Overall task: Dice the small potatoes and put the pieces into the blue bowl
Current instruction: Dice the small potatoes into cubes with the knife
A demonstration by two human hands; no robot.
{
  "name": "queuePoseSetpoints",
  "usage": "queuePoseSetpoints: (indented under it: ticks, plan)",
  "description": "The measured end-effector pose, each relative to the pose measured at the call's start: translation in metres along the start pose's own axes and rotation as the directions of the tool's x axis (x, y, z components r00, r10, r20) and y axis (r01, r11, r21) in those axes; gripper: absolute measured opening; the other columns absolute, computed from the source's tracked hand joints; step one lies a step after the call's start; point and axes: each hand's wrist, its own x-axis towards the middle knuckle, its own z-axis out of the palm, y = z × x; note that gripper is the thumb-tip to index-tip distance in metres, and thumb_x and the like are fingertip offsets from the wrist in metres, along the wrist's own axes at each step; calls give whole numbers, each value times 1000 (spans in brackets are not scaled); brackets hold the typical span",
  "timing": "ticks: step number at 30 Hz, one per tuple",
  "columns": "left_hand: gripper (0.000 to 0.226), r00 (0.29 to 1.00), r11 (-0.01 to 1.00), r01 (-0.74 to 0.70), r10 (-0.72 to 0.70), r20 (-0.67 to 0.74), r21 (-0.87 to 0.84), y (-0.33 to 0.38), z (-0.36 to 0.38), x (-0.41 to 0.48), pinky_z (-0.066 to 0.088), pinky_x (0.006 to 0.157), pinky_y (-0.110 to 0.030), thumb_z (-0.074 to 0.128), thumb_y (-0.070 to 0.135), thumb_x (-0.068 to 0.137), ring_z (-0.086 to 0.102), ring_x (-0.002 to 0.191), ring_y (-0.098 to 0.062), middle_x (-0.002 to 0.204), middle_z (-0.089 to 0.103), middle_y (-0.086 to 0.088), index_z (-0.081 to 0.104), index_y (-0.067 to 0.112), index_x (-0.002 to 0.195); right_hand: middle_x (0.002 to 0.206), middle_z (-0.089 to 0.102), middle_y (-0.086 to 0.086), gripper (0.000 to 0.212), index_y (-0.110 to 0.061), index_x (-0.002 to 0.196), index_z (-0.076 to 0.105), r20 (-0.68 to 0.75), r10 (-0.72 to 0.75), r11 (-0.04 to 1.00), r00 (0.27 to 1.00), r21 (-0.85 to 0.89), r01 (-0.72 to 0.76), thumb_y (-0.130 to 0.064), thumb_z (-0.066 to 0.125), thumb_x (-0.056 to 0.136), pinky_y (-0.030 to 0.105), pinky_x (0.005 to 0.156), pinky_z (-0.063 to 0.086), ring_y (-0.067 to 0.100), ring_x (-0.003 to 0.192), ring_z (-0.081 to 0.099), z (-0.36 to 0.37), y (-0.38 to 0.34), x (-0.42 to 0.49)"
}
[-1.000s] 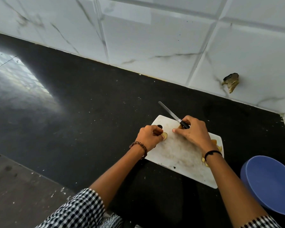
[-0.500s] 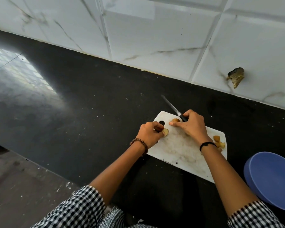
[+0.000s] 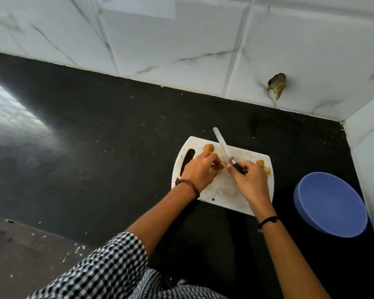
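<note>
A: status on the dicing?
B: mid-cut, my read. Right hand is wrapped round the black handle of the knife. Blade is angled up and away toward the tiled wall, and its tip shows beyond the far edge of the cutting board in this view. The blade isn't in any potato right now.
A: left hand?
B: left hand is on the board, fingers curled over a potato piece, pinning it just left of the knife handle. Most of the piece is hidden under the fingers, so I can't tell its shape.
A: rest of the stock?
B: one whole small potato sits at the board's far edge, just beyond the left fingers. A few cut pieces lie at the board's right edge, partly behind the right hand. Blue bowl sits on the black surface to the right of the board, apart from it. No pieces visible in it.
A: so transfer not started.
B: looks that way. I'd call it early-to-mid: one potato uncut, one piece under the fingers, nothing bowled.
A: next move?
B: bring the blade down across the held piece, left fingertips tucked back from the edge. It's a small piece, so short controlled strokes. Then the whole potato, then sweep everything right into the bowl.
A: risk?
B: fingers close to the blade, and the round potato could roll.
</note>
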Motion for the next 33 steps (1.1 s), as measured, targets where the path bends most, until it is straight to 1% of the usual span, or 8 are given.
queuePoseSetpoints:
  ticks: [2, 5, 9, 11, 16, 21, 27, 33]
  plan:
    - [20, 999, 1000, -22, 22, 42, 7, 1, 5, -5, 56, 80, -31, 72, 21, 82, 60, 91, -10, 110, 58, 3, 63, 19, 100, 84, 68, -4, 30, -18, 98, 69, -1, 0, 1000, 1000, 30, 0, -48, 67, 91, 23, 64, 43, 11, 78, 64, -2, 6, -9]
    - [29, 997, 998, -9, 13, 73, -61, 0, 9, -12, 54, 84, -27, 77, 23, 77, 59, 90, -7, 105, 58, 4, 63, 19, 102, 78, 66, -3, 29, -20, 91, 68, 3, 25, 998, 1000, 59, -26, -49, 63, 94, 23, 62, 42, 12, 75, 63, -3, 10, -23]
    - [41, 994, 990, 109, -110, -1, -88, -1, 9, -11, 52, 83, -22, 75, 26, 79, 59, 88, -7, 107, 59, 1, 61, 15, 116, 79, 66, 0, 34, -19, 91, 66, 14, 31, 994, 999, 109, -32, -50, 54, 99, 24, 64, 45, 14, 75, 63, 2, 14, -42]
    - [38, 989, 987, 146, -147, -2, -64, 3, 8, -6, 52, 86, -24, 73, 25, 82, 61, 88, -9, 106, 61, -2, 64, 12, 117, 79, 65, 2, 37, -18, 92, 64, 18, 35, 995, 999, 98, -37, -50, 48, 101, 24, 63, 44, 16, 74, 63, 5, 16, -48]
    - [20, 989, 990, 138, -135, 58, -38, 12, 9, 3, 52, 92, -28, 68, 14, 86, 65, 93, -15, 103, 67, -6, 72, 10, 105, 88, 63, 0, 39, -15, 102, 61, 18, 23, 999, 1000, 35, -24, -48, 40, 104, 22, 62, 43, 10, 81, 60, 6, 17, -56]
    - [19, 983, 984, 172, -168, 75, -48, 14, 18, 8, 54, 91, -29, 67, 10, 87, 67, 92, -13, 99, 71, -2, 73, 10, 105, 87, 61, 2, 43, -13, 104, 57, 28, 20, 997, 999, -78, -18, -50, 35, 105, 26, 61, 43, 14, 80, 61, 3, 17, -62]
    - [13, 980, 975, 198, -193, 51, -100, 15, 15, 7, 48, 84, -15, 70, 8, 85, 65, 84, -8, 89, 73, 0, 76, 11, 96, 88, 63, 5, 44, -15, 107, 51, 62, 14, 982, 998, -191, -2, -53, 29, 105, 37, 66, 53, 19, 79, 63, 6, 16, -69]
    - [11, 980, 975, 196, -193, 40, -108, 17, 17, 7, 53, 88, -22, 69, 4, 84, 68, 84, -12, 85, 74, -2, 75, 7, 93, 80, 59, 2, 42, -14, 107, 49, 61, 24, 957, 998, -290, -5, -49, 25, 106, 34, 62, 52, 16, 72, 61, 13, 14, -70]
